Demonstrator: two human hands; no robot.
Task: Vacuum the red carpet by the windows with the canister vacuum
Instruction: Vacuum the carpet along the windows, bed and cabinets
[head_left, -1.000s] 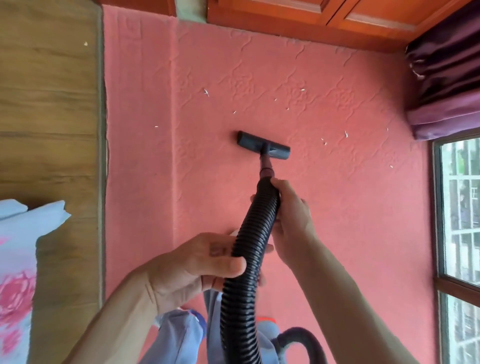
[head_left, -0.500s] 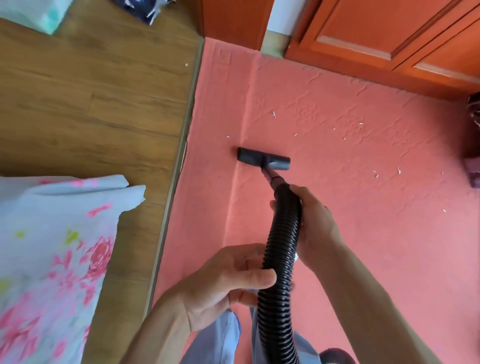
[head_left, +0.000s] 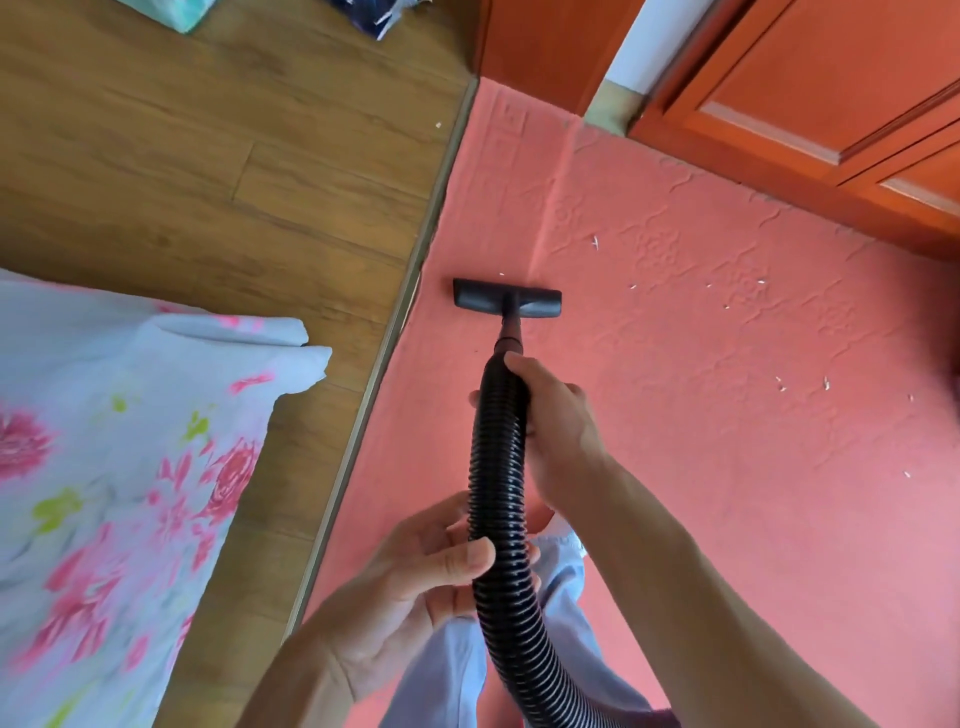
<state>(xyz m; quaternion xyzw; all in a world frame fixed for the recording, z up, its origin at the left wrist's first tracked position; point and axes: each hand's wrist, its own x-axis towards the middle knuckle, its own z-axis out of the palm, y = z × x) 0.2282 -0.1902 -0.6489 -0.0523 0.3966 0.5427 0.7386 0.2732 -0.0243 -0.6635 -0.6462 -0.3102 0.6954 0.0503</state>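
red carpet (head_left: 727, 467), nozzle (head_left: 507, 298) now nearer wood floor (head_left: 234, 182)

No legible text, label, brand or number on anything in view

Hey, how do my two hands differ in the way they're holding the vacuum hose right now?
The right hand grips the hose high up, close to the nozzle; the left hand holds it lower, nearer the body. The right hand wraps it from the right with its back showing; the left hand comes from the left, thumb laid across the ribs. Both are closed on the same black hose.
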